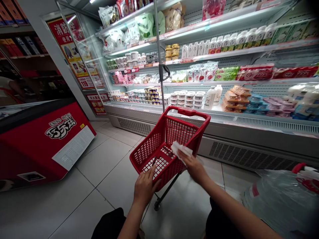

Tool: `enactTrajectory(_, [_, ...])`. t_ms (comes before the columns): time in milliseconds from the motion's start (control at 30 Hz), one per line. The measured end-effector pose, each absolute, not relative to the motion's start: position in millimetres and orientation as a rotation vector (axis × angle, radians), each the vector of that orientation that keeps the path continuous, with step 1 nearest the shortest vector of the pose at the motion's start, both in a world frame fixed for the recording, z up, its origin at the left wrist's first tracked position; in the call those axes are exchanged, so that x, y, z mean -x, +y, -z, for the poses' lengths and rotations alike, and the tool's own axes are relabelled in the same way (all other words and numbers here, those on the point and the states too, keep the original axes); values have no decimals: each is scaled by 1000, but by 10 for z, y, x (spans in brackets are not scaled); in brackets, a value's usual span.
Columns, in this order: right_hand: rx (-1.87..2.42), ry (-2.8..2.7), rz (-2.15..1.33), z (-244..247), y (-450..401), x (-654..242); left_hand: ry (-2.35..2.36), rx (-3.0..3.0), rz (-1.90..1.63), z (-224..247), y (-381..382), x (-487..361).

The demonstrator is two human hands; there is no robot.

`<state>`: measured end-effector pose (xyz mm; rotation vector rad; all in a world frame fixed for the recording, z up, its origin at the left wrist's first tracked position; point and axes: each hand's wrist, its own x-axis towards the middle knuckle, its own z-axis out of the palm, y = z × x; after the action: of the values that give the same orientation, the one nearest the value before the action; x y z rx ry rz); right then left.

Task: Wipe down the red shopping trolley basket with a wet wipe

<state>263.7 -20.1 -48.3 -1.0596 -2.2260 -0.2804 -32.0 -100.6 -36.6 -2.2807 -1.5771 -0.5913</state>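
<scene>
A small red plastic shopping cart [147, 153] with a lattice basket stands in front of me, tilted in my view, with its handle on the far side. My left hand [146, 187] grips the basket's near rim, fingers over the edge and thumb on the outer side. In my right hand [193, 166] is a white cloth [180, 148], possibly a wipe, pressed at the basket's right rim. Part of that rim is hidden by the hand and cloth. Through the basket's grid floor the pale tiles show. One caster [157, 205] is visible beneath.
Behind the cart runs a refrigerated display case [129, 114] with a glass door and black handle [164, 72], its shelves full of dairy goods. A red freezer [47, 142] stands left. At lower right are large plastic-wrapped water bottles [276, 196].
</scene>
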Motion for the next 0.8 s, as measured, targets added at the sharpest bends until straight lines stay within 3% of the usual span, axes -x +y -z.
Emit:
enactTrajectory(133, [855,-2351,166,594,-704,-2143,-1621,2254,602,422,-1024,163])
enactTrajectory(267, [687,-2470,187,528,-665,-2269,-1601,2319,641,443,-1106,97])
enactTrajectory(533, [1088,-2250,221,330,137,-2984,-1343,2557,527,263,-1072,420])
enactTrajectory(800, [896,-2314,118,570,-963,-2258,-1533,2444,491,344,-956,557])
